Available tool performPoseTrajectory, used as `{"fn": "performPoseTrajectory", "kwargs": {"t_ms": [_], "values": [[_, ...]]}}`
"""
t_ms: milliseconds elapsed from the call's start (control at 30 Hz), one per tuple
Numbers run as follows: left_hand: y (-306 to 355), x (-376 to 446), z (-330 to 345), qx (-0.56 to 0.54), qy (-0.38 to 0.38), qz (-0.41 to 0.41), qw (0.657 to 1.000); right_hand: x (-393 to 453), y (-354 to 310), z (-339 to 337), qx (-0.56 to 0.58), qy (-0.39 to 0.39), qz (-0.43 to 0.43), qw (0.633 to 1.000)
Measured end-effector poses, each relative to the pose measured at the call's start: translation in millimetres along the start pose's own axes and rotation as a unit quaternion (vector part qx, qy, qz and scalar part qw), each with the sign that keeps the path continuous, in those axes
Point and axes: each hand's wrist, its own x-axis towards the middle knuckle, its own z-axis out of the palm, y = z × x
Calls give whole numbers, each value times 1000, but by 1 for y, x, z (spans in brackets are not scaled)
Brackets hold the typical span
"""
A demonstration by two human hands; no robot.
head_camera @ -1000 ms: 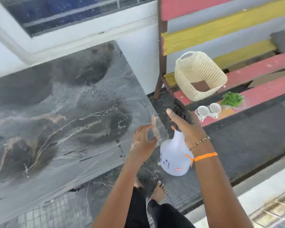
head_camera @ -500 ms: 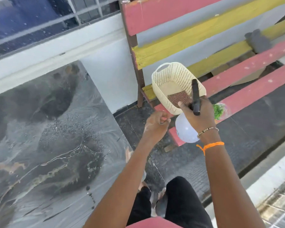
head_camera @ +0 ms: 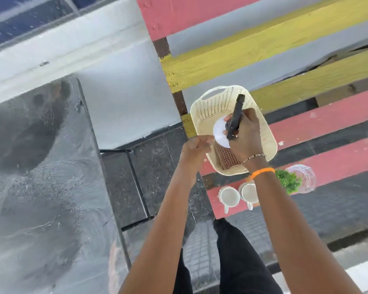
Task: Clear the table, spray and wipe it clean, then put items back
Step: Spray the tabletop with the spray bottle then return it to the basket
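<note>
R hand [head_camera: 245, 134] wraps the spray bottle [head_camera: 221, 132] by its black trigger head, bottle hanging inside the cream basket [head_camera: 202, 115] on the bench [head_camera: 327, 122], L hand [head_camera: 194, 148] curled shut at basket's near-left rim, grip content unclear, wet table [head_camera: 40, 166] well apart to the left.

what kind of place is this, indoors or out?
Probably an outdoor porch or patio beside a building. Cues: a painted red-and-yellow slatted bench, a wet marble-look table against a white wall under a window, and dark paved flooring.
</note>
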Motion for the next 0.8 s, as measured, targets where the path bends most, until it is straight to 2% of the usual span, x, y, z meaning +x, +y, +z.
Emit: {"fn": "performPoseTrajectory", "kwargs": {"t_ms": [133, 267, 367, 567, 667, 733, 800], "values": [[15, 29, 24, -150, 16, -81, 985, 52, 41, 27, -32, -46, 24, 998], [18, 53, 34, -137, 23, -94, 986, 86, 69, 48, -43, -87, 40, 994], [17, 65, 39, -121, 49, -110, 985, 96, 76, 56, -55, -118, 22, 991], [9, 70, 45, -109, 38, -123, 986, 105, 91, 49, 14, -67, 49, 996], [3, 69, 49, -103, 33, -123, 986, 94, 108, 46, 26, -33, 124, 991], [-1, 69, 51, -95, 33, -114, 988, 85, 125, 50, -34, -89, 199, 975], [-6, 70, 52, -81, 28, -106, 991, 74, 145, 58, -186, -210, 205, 938]]}}
